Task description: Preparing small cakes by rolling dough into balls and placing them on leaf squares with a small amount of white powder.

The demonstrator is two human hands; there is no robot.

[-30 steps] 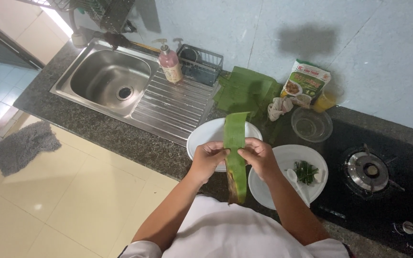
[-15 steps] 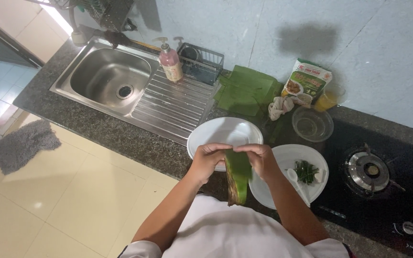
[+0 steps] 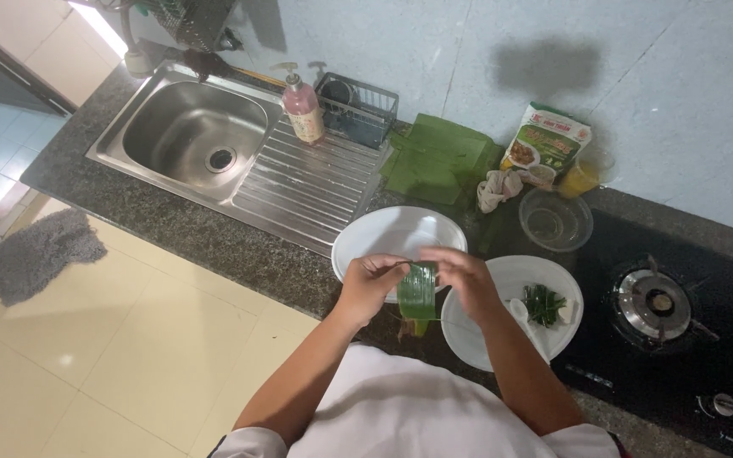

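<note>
left grip: I see the left hand (image 3: pixel 372 282) pinching the folded green leaf strip (image 3: pixel 417 293).
right grip: right hand (image 3: pixel 465 276) pinches its other edge.
leaf: between both grips, above the desk (image 3: pixel 214 233) edge, empty white plate (image 3: pixel 392 233) just beyond.
step: folding, I judge.
next: needs a tight crease, firm pinch.

A: We've got one thing in hand, a green leaf strip (image 3: pixel 417 293), banana-leaf type, glossy with fine ribs along its length.

B: Pose?

A: We see it folded or rolled short, upright, pinched on both side edges between the left hand (image 3: pixel 372 284) and the right hand (image 3: pixel 461 276).

B: Where?

A: We place it over the counter's front edge, with a darker tail hanging below the fold.
</note>
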